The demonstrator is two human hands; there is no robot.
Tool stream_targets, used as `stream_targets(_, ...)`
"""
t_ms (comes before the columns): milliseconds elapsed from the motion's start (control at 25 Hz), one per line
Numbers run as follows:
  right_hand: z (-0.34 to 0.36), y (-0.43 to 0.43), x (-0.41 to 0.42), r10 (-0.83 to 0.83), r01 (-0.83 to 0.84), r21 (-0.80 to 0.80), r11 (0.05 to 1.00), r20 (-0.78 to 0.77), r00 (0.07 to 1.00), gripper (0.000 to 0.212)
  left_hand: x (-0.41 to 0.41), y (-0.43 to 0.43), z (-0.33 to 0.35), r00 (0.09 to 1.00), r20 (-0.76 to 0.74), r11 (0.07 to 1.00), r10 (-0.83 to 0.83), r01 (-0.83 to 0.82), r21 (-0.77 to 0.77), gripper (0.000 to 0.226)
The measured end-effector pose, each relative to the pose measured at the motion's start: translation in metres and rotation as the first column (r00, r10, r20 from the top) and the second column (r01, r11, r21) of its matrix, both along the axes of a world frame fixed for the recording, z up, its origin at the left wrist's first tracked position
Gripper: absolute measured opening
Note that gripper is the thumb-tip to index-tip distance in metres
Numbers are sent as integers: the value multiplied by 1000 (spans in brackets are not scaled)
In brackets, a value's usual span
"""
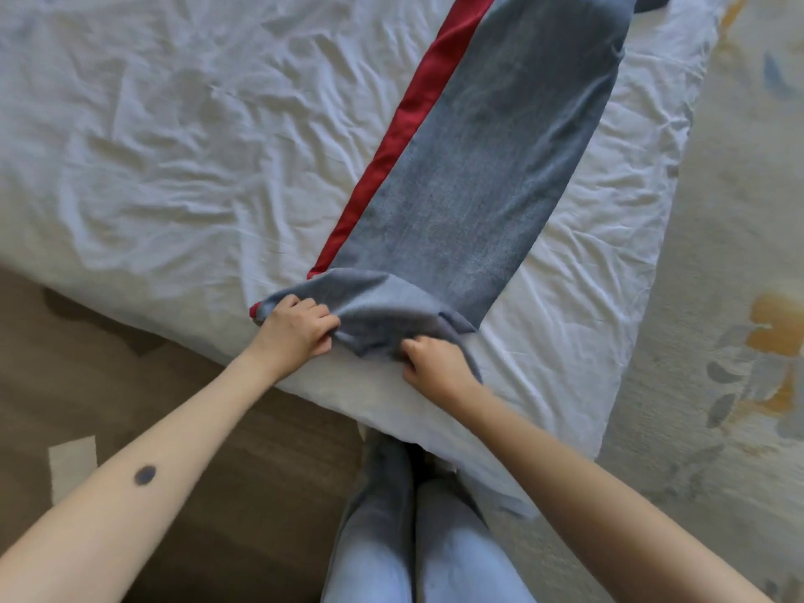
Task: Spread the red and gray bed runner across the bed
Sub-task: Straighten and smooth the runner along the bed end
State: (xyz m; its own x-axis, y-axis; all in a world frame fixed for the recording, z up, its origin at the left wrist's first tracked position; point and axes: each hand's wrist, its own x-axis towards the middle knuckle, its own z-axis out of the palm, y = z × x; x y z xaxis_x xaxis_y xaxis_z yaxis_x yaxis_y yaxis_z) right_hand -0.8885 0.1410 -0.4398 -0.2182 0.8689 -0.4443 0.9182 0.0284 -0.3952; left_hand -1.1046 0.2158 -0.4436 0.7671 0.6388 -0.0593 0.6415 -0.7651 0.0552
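The gray bed runner (470, 167) with a red stripe along its left side stretches across the white bed (152, 145) from the near edge to the far top right. Its near end is folded back on itself at the bed's edge. My left hand (296, 330) grips the folded end at its left corner, where a bit of red shows. My right hand (435, 363) pinches the same fold at its right part. The far end of the runner runs out of view at the top.
The white sheet is wrinkled all over. Brown floor (130, 385) lies to the left of the bed, and a pale patterned rug (718, 341) lies to the right. My legs in light jeans (435, 537) stand against the bed's near corner.
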Motion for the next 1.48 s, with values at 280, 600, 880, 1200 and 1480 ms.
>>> stream_targets(280,-26,-75,-65,254,-256,-117,959,-32,967,17,-61,-92,-10,971,-118,951,207,-228,-208,24)
stream_targets(600,-36,-95,-74,311,-299,-182,937,40,949,21,-55,-110,-19,953,-257,947,159,-221,-233,25)
stream_targets(880,-46,-119,-87,352,-336,-271,902,14,936,23,-70,-140,-36,934,-316,945,167,-243,-218,28)
stream_targets(1200,-31,-65,-40,25,-33,-110,993,-74,997,24,-36,-90,-27,913,-366,854,179,-329,-403,34)
stream_targets(1480,-33,-19,60,-855,855,-35,518,-66,515,22,66,-20,-24,905,91,876,416,-372,-307,13)
